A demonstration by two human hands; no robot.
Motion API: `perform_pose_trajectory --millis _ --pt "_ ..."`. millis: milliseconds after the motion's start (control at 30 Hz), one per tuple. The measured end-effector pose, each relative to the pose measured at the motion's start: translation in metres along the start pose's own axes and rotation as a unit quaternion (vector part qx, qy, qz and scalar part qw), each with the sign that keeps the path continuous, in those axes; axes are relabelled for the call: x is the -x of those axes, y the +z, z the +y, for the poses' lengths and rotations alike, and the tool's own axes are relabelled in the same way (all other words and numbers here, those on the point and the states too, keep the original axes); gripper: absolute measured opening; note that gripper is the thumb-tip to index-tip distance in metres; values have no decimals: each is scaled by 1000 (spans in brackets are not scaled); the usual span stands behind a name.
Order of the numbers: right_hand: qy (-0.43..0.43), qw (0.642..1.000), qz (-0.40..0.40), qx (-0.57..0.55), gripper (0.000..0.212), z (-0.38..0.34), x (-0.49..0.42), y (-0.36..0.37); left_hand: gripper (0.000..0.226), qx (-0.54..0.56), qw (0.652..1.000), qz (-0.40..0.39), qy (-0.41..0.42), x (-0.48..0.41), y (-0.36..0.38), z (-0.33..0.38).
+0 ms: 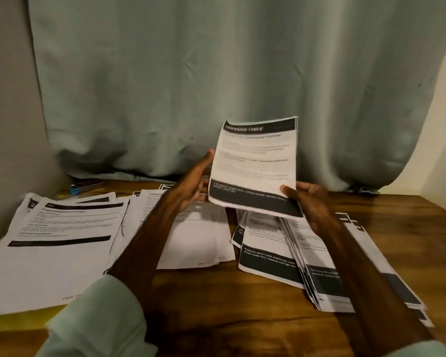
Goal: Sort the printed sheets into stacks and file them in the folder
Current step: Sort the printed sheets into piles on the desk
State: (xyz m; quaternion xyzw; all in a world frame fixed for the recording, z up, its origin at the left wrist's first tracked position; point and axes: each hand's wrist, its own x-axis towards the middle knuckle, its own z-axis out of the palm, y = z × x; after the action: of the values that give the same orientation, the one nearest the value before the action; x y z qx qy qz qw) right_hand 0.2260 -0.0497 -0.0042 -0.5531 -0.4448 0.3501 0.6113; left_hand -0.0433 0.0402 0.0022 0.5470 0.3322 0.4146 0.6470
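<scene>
Over the middle of the bench (216,307), the right hand (312,202) pinches the near right corner of a "Dressing Table" sheet (255,163) while the left hand (191,186), grip spread, steadies its left edge; checking its header against the left stack (62,240) and the right stack (319,266) before lowering should keep the piles true.

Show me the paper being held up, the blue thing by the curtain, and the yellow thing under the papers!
Held sheet (254,163): head view, middle of its printed page.
Blue thing (75,190): head view, its blue end.
Yellow thing (18,323): head view, its uncovered edge.
</scene>
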Motion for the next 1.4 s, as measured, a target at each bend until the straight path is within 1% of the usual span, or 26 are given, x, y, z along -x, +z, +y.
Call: perform_pose_trajectory --millis 33,67,100,133,167,200,233,267,300,333,367,400,433,500,600,667,733,767,800,833,900,967,1033,1100,1200,1400 --pt "6 999 -35 30 18 2 4 4 50 2 1000 -7 9 -1 -2 -2" --pt "9 996 -72 58 18 3 7 8 42 -16 1000 2 18 -2 -4 -6" --pt "7 992 -100 79 20 4 10 10 37 -54 998 28 26 -4 -7 -9" --pt "-5 990 -105 97 24 6 10 11 34 -91 993 62 32 -5 -13 -13" --pt "-32 988 -84 129 29 8 8 10 32 -116 988 92 35 -6 -18 -15" --pt "-71 977 -43 197 32 10 4 8 32 -127 984 116 34 -6 -25 -17" --pt "-104 951 -9 290 34 16 -3 2 33 -138 981 132 34 -5 -30 -17" --pt "-113 914 2 390 35 19 -7 -3 34 -156 977 144 34 -3 -35 -16" --pt "-87 876 -11 474 40 25 -10 -7 33 -175 972 153 35 -1 -40 -16" --pt "-43 842 -38 537 49 32 -9 -8 31 -188 969 157 39 1 -44 -16" --pt "-2 817 -59 574 59 42 -8 -8 29 -194 967 157 45 1 -47 -16" --pt "29 804 -66 590 64 47 -4 -5 26 -192 968 153 51 1 -48 -17" --pt "35 803 -62 592 65 52 -1 -1 23 -192 969 147 55 2 -47 -16" --pt "30 799 -52 598 58 56 0 6 23 -194 970 137 55 3 -45 -16" --pt "15 766 -39 642 52 53 3 12 30 -198 972 120 49 3 -40 -17" --pt "-7 735 -31 678 61 53 7 13 33 -195 973 116 45 4 -37 -17" --pt "-27 711 -34 702 72 52 11 15 30 -191 974 120 38 5 -36 -18" --pt "-35 710 -31 703 72 52 12 15 25 -190 974 122 35 6 -36 -18" --pt "-37 719 -24 693 69 51 12 13 20 -188 974 123 33 7 -35 -17" --pt "-35 739 -12 673 65 49 12 10 16 -187 974 121 31 8 -33 -18" --pt "-29 802 27 596 58 45 12 1 15 -181 976 114 27 8 -29 -20" --pt "-26 862 73 502 57 39 13 -11 17 -191 976 101 19 10 -17 -23" --pt "-27 895 117 430 58 34 13 -23 15 -204 975 90 7 7 -4 -27" --pt "-26 908 153 389 59 28 13 -32 22 -212 973 90 -3 3 10 -33" --pt "-36 915 187 356 59 26 9 -43 36 -220 971 93 5 -3 28 -45" --pt "-42 920 184 344 61 27 9 -47 39 -244 966 86 26 -15 59 -67"
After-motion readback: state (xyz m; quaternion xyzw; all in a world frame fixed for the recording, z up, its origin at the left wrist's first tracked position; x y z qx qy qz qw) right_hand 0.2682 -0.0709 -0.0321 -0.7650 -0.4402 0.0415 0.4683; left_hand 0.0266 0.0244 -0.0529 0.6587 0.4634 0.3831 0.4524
